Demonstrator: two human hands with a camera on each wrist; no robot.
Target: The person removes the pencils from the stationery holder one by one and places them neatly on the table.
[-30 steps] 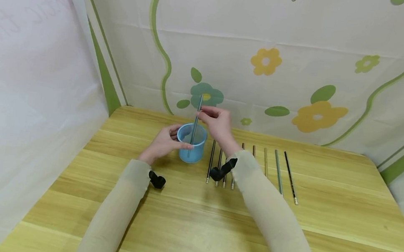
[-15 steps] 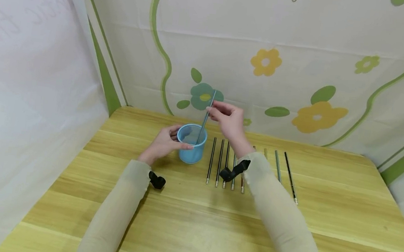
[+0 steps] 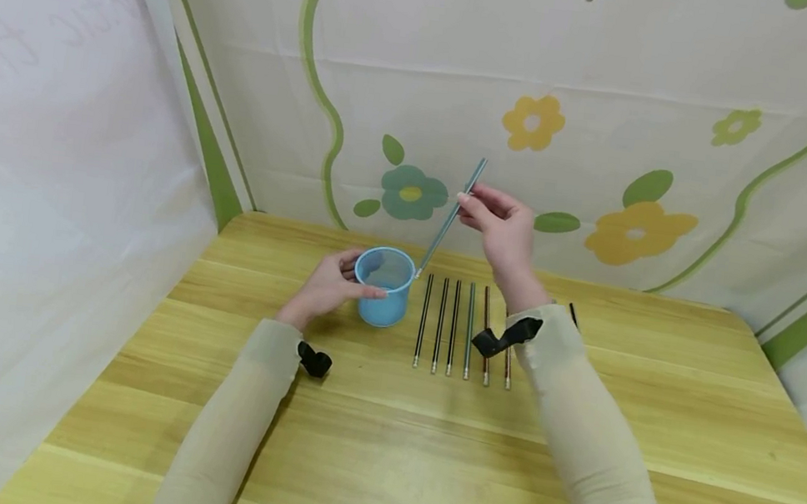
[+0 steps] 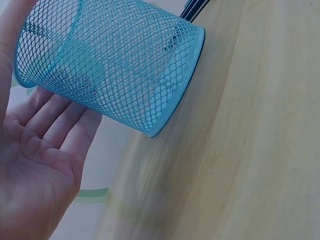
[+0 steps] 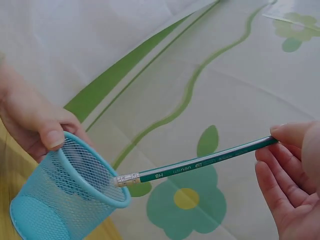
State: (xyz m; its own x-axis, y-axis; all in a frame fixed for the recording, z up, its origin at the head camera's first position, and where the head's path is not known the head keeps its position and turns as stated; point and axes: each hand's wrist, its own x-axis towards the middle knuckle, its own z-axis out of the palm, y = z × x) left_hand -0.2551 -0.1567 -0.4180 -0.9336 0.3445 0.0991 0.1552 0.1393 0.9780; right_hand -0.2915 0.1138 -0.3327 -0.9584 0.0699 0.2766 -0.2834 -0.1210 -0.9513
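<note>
A blue mesh pencil cup (image 3: 383, 307) stands upright on the table. My left hand (image 3: 327, 286) holds it from the left, thumb at the rim and fingers on the far side; the left wrist view shows the fingers (image 4: 60, 117) against the mesh. My right hand (image 3: 504, 231) pinches a teal pencil (image 5: 210, 159) between thumb and fingers, above the table to the cup's right. The pencil slants, its eraser end down by the cup's right rim; whether it touches the rim I cannot tell. Inside the cup, no pencil shows.
Several pencils lie side by side right of the cup, among them a black pencil (image 3: 440, 324), a teal pencil (image 3: 470, 327) and a brown pencil (image 3: 487, 338). My right forearm hides part of the row. A flowered curtain (image 3: 365, 71) hangs behind the wooden table (image 3: 364, 449).
My right hand has moved right and up, drawing the teal pencil out of the cup and tilting it more. The left hand and the cup have stayed in place.
</note>
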